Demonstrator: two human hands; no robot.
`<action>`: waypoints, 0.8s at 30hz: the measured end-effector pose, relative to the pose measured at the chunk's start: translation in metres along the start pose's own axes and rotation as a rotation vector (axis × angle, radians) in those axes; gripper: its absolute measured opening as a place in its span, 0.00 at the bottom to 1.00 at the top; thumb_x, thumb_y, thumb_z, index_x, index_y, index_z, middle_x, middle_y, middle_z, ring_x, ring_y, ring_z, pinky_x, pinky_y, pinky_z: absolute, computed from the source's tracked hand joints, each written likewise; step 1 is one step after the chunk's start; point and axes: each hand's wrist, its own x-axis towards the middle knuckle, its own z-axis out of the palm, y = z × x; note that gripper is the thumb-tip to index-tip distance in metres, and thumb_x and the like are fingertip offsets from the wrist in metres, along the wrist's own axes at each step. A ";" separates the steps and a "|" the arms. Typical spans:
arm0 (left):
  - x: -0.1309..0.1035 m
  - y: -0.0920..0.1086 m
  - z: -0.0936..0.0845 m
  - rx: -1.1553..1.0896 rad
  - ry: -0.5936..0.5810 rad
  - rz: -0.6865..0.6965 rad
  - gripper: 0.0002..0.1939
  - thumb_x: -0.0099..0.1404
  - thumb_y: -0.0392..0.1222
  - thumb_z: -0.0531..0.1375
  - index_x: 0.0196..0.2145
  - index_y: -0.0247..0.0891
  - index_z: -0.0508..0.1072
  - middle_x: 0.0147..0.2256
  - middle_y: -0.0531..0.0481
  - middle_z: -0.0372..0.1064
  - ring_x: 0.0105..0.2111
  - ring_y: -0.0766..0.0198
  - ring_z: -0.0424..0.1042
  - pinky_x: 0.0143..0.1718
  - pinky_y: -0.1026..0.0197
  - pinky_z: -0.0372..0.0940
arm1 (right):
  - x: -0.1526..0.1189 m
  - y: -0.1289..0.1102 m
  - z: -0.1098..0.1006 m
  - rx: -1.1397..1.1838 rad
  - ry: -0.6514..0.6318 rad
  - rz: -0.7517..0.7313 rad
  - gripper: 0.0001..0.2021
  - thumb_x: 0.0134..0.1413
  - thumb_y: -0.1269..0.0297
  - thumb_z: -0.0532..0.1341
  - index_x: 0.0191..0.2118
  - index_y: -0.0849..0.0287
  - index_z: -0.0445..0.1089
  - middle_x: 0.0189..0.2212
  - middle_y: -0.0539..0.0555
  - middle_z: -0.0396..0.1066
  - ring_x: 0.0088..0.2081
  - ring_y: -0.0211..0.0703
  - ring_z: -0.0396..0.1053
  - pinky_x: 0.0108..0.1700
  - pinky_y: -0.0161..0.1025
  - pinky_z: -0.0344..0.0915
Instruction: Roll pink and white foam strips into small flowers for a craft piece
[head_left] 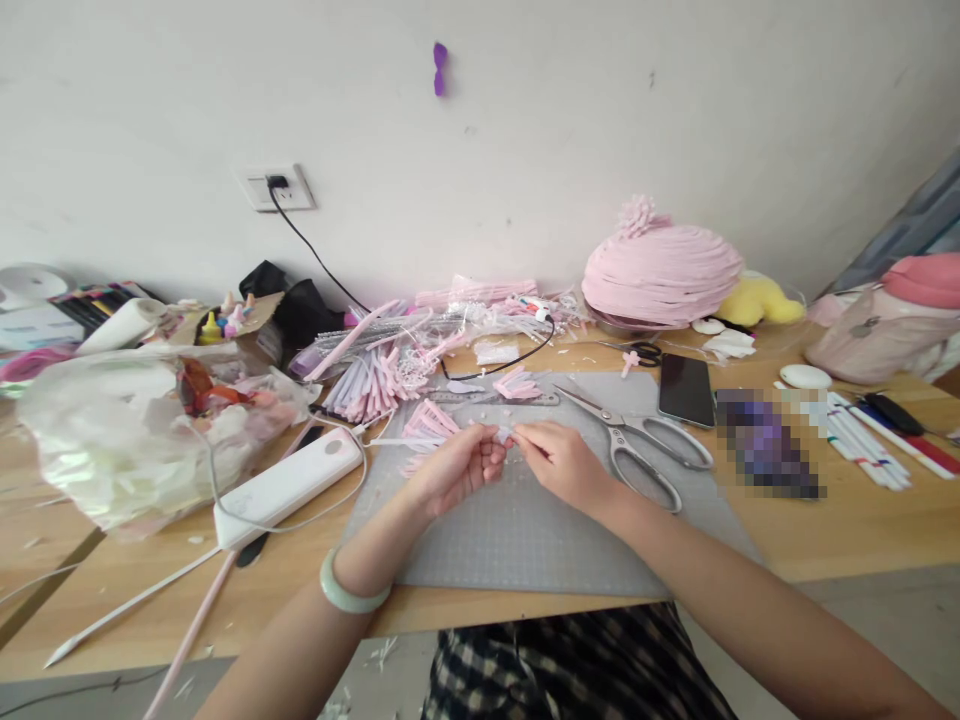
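Note:
Over the middle of the grey cutting mat (540, 540), my left hand (463, 470) and my right hand (562, 462) meet at the fingertips. Both pinch a small pale lilac piece (504, 435) between them; its exact shape is too small to tell. Pink and lilac fuzzy strips (429, 425) lie on the mat left of my left hand, and a short pink bunch (517, 383) sits just beyond my fingers. Metal scissors (626, 430) rest with blades apart to the right of my right hand. A ruler (480, 397) lies across the mat's far part.
A white power strip (289, 490) with cables and a stuffed plastic bag (150, 430) are at left. Behind lie bundled fuzzy stems (375, 385) and a big pink wound bundle (660, 275). A phone (686, 389) and white pens (870, 440) are at right.

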 end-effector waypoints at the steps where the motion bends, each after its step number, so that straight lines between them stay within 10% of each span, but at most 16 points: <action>1: 0.000 0.001 -0.001 0.089 0.051 0.091 0.12 0.57 0.45 0.54 0.23 0.33 0.66 0.19 0.55 0.58 0.17 0.73 0.56 0.22 0.68 0.53 | 0.001 0.000 0.000 0.088 -0.002 0.086 0.14 0.58 0.65 0.49 0.29 0.60 0.70 0.23 0.52 0.67 0.27 0.39 0.62 0.31 0.34 0.57; 6: -0.002 0.005 -0.002 0.472 0.193 0.507 0.09 0.55 0.45 0.59 0.31 0.37 0.69 0.23 0.56 0.64 0.25 0.70 0.63 0.31 0.66 0.59 | 0.004 -0.001 -0.002 0.361 -0.019 0.345 0.15 0.56 0.58 0.52 0.28 0.59 0.71 0.16 0.47 0.60 0.20 0.35 0.55 0.24 0.32 0.51; 24: 0.003 -0.010 -0.008 0.743 0.190 0.739 0.09 0.56 0.43 0.60 0.35 0.38 0.71 0.34 0.48 0.68 0.34 0.64 0.64 0.40 0.60 0.60 | 0.002 -0.011 -0.008 0.197 0.030 0.134 0.12 0.56 0.65 0.51 0.34 0.60 0.70 0.27 0.54 0.70 0.28 0.39 0.64 0.32 0.35 0.59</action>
